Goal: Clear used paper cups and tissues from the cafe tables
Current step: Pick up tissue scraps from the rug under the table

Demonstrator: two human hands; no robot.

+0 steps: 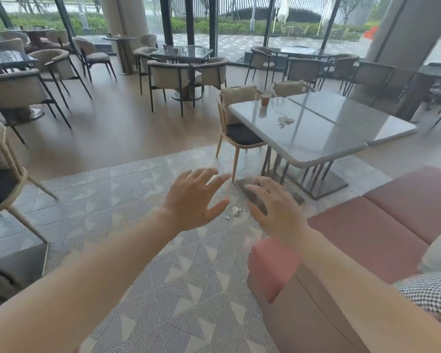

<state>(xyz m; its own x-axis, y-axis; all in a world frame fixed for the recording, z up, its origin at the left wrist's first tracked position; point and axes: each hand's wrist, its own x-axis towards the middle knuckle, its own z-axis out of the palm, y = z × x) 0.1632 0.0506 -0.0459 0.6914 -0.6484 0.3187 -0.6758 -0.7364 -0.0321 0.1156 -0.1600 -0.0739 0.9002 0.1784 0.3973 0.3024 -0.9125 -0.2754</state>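
Both hands, left hand and right hand, were empty, fingers spread. Brown paper cup stood upright near crumpled white tissue on grey table.

Bright daylight from windows, tabletop glare (fisheye edges)

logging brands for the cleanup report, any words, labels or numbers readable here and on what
None readable.
Paper cup on the grey table: any print is too small and blurred to read.
Cups on the far dark table: too small to tell.
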